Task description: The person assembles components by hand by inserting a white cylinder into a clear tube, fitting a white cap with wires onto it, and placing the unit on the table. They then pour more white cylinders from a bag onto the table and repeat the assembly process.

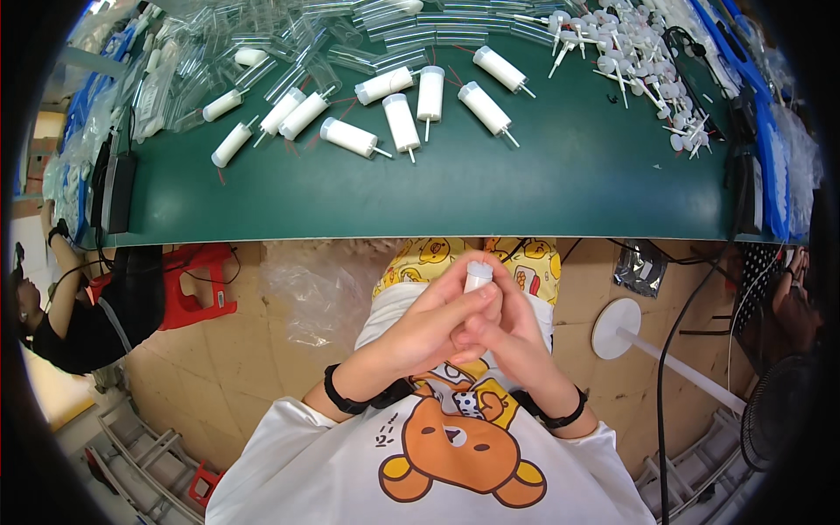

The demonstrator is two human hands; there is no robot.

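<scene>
Both my hands are in front of my lap, just below the table's near edge, wrapped round one small white cylinder (pixel 478 276). Its frosted round end points up toward the table; its lower part is hidden by my fingers. My left hand (pixel 442 322) closes on it from the left, thumb along its side. From the other side, my right hand (pixel 518 329) is also curled round it, and the fingers of both hands overlap. Several similar white cylinders (pixel 401 122) with frosted caps and thin white stems lie on the green table (pixel 420 197).
Clear plastic tubes (pixel 451 37) are heaped along the table's back and left. A pile of white discs with stems (pixel 626 57) lies at the back right. Black cables (pixel 672 350) hang on the right, near a fan (pixel 774 411). A red stool (pixel 199 284) and another person (pixel 74 311) are at left.
</scene>
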